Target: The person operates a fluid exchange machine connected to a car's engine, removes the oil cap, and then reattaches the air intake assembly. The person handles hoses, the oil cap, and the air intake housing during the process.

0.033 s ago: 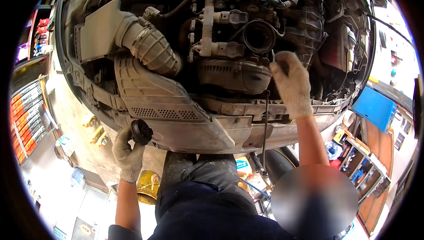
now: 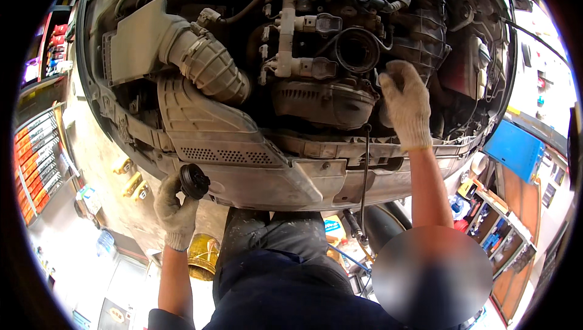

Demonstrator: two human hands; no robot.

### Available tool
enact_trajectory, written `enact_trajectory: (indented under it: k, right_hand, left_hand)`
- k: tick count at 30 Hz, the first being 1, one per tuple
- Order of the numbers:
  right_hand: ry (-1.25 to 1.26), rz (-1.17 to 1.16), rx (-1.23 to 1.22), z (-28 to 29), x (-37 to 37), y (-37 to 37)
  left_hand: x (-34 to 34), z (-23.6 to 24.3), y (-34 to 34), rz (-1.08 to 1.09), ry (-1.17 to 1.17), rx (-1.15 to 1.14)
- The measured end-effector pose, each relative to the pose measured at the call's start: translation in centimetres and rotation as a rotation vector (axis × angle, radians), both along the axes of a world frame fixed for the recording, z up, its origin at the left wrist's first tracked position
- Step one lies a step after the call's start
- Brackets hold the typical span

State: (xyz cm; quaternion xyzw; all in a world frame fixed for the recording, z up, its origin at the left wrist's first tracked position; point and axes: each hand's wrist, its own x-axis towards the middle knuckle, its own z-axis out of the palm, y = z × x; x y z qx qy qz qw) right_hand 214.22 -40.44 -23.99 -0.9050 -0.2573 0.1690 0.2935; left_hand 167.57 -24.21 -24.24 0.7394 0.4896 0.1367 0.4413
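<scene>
By the engine's round black filler opening [image 2: 357, 50]:
right gloved hand [image 2: 405, 104]: just beside it, grip unclear
left gloved hand [image 2: 175, 209]: well below-left, fingers closed on round black plastic cap [image 2: 194, 180]

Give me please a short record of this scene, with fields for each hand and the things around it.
place: engine bay of a car with the bonnet open, in a workshop
left hand: gloved, holds a round black cap in front of the car's front panel
right hand: gloved, rests in the engine bay beside a round open filler hole
near the hands: ribbed air intake hose, thin black rod hanging down
below: yellow container on the floor
</scene>
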Motion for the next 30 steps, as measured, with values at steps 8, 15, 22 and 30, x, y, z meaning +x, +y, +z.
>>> enact_trajectory:
  k: [8, 15, 22, 30]
  right_hand:
    - [-0.079, -0.036, -0.105, -2.9, 3.1, 2.8]
    - [-0.017, -0.075, -0.081, -3.1, 2.7, 3.8]
    - [-0.159, -0.03, -0.043, -3.1, 2.0, 3.9]
    - [-0.235, -0.033, -0.028, -2.4, 1.1, 4.1]
  left_hand:
    - [0.0, 0.0, 0.0, -0.009, 0.01, 0.022]
    - [-1.0, -0.7, -0.1, 0.008, -0.009, -0.016]
    - [-0.7, -0.4, -0.2, 0.014, 0.008, -0.009]
    - [-0.3, -0.1, -0.1, 0.019, -0.038, -0.051]
